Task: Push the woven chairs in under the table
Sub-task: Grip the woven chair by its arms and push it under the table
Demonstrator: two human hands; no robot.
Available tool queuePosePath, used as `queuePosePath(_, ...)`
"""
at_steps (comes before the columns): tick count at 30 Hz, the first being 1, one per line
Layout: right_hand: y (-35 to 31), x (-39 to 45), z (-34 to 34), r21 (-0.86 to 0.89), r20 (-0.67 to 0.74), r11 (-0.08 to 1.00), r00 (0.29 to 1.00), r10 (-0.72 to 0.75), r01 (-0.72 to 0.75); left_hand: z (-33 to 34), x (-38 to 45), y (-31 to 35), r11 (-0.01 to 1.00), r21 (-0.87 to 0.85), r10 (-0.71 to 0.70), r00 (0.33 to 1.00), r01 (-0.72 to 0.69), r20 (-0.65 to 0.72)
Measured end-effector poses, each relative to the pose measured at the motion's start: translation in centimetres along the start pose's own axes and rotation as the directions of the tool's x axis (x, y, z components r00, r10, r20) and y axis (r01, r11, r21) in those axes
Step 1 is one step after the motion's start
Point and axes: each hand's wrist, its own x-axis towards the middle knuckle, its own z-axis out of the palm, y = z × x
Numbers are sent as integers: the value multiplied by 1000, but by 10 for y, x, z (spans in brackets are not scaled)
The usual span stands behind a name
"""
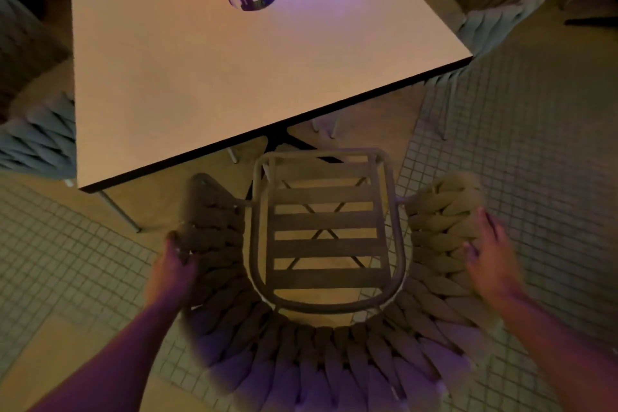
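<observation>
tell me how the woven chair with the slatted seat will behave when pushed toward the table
The woven chair probably slides stiffly, given its metal frame. Its thin legs may catch on tile grout. With the left hand and right hand on both arms, it likely tracks straight.

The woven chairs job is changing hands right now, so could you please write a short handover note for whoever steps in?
Left hand: grip closed on the left arm of the near woven chair.
Right hand: lies on the chair's right arm, fingers spread; blurred, so a firm grip cannot be confirmed.
Near chair: faces the table, slatted seat bare, its front edge just short of the table's edge, so not yet pushed in.
Left chair and far-right chair: seats partly under the tabletop; they look pushed in.
Left to do: push the near chair forward under the table.
</observation>
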Motion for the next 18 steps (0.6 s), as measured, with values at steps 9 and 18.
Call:
queuePosePath(9,9,57,-16,-19,96,989,984,-147,150,23,-87,-1,986,-73,-157,984,151,-81)
queuePosePath(18,20,76,-24,-13,123,963,956,-265,269,40,-124,2,979,-81,-197,967,186,-164)
